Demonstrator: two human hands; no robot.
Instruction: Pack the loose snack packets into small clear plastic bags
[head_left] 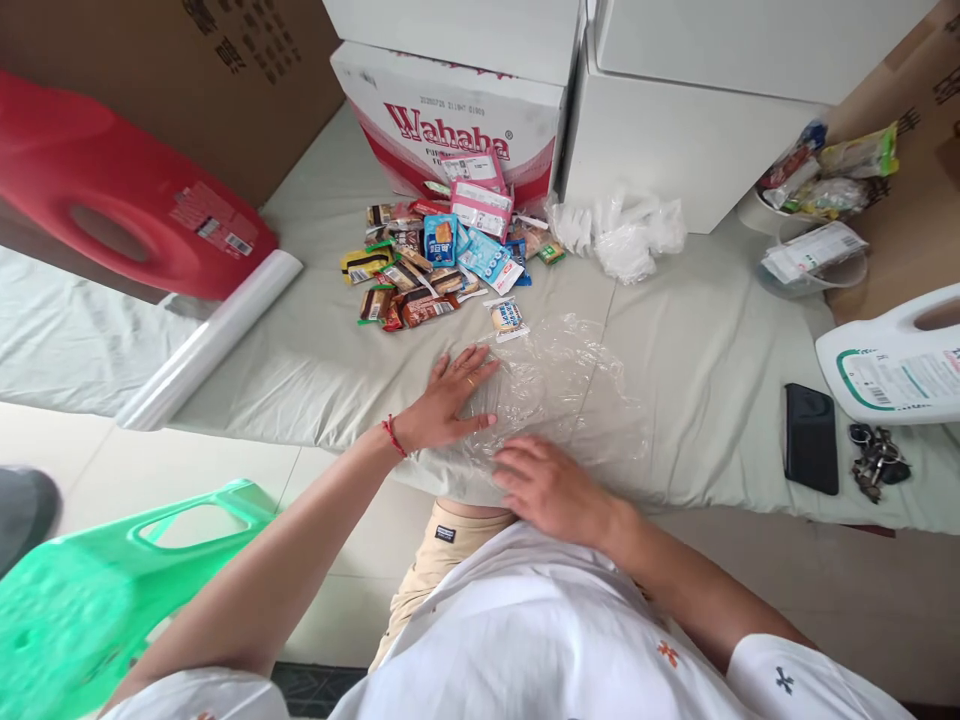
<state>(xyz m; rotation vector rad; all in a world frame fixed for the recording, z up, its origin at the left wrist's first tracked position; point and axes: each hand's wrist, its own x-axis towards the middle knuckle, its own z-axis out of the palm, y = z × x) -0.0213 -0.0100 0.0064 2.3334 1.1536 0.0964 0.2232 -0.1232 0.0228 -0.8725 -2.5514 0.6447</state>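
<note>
A sheet of clear plastic film (570,385) lies spread on the pale cloth (315,360) in front of me. My left hand (448,398) rests flat on its left edge, fingers stretched out; a red string circles the wrist. My right hand (547,485) lies palm down on the film's near edge, fingers extended to the left. Neither hand holds anything. Just beyond the film sits a single small snack packet (508,317), and behind it a pile of several wrapped snacks (442,255).
A roll of clear film (210,340) lies at the left beside a red jug (112,190). A Wahaha carton (450,125) and white boxes (675,130) stand behind. Crumpled white plastic (619,232), a black phone (810,438), keys (874,462), a white jug (892,360) lie right. A green stool (97,590) stands near left.
</note>
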